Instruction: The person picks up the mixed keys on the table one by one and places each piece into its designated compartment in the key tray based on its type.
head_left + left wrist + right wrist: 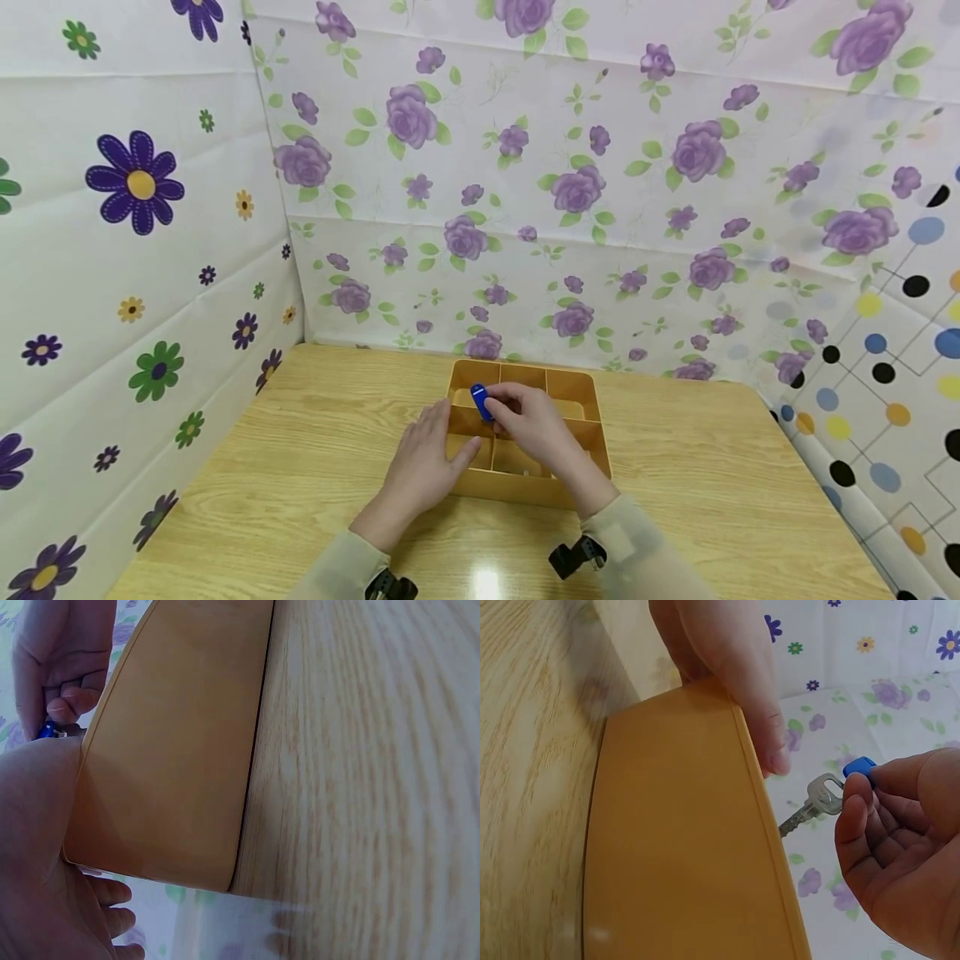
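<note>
My right hand [536,427] pinches a blue key tag [481,402] between thumb and fingertips, above the orange divided tray [513,487]. From the tag hangs a metal key [823,796], its toothed blade partly hidden behind the tray's rim in the right wrist view. My left hand [426,454] rests at the tray's left front corner. Its straight fingers lie along the outer left side, while the thumb reaches over the rim above the front left compartment. In the left wrist view, the blue tag [48,730] shows just past the left hand.
Low dividers split the tray into several compartments. Something small and pale [527,473] shows at the bottom of the front middle one. The tray stands on a wood-grain table [697,483], with floral cloth [630,242] behind it and patterned cloth on both sides.
</note>
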A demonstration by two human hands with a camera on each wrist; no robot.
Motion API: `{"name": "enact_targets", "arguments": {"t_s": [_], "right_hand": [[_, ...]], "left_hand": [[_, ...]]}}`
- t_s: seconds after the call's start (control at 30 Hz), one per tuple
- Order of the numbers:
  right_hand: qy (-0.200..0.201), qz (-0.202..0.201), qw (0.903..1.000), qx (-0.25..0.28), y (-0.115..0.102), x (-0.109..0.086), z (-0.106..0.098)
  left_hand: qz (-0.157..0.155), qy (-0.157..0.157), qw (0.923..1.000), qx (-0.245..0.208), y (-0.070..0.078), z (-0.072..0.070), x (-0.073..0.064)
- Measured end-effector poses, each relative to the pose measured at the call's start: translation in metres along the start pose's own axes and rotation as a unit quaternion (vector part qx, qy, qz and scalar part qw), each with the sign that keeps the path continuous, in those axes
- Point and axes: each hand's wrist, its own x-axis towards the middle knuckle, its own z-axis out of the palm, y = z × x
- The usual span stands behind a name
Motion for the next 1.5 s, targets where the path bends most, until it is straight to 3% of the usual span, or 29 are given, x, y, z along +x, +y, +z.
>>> {"name": "enact_targets", "arguments": {"t_s": [0.3, 0.67, 0.93, 1.2, 1.5], "right_hand": [[-0.001, -0.007, 1.0, -0.003, -0.005, 0.0, 0.001], [-0.003, 0.017, 0.9998, -0.002, 0.009, 0.003, 0.005], [-0.007, 0.034, 0.9989, -0.03, 0.013, 0.004, 0.006], [-0.025, 0.022, 0.9983, -0.048, 0.015, 0.001, 0.004], [-0.017, 0.023, 0.9973, -0.068, 0.014, -0.004, -0.002]], "left_hand": [[0.002, 0.001, 1.0, 0.001, 0.0, -0.001, 0.0], [0.005, 0.006, 1.0, 0.001, 0.001, -0.001, 0.0], [0.003, 0.007, 1.0, 0.0, 0.001, 0.001, 0.0], [0.002, -0.001, 1.0, 0.006, 0.003, -0.002, 0.0], [0.005, 0.003, 1.0, 0.0, 0.001, -0.002, 0.0]]}}
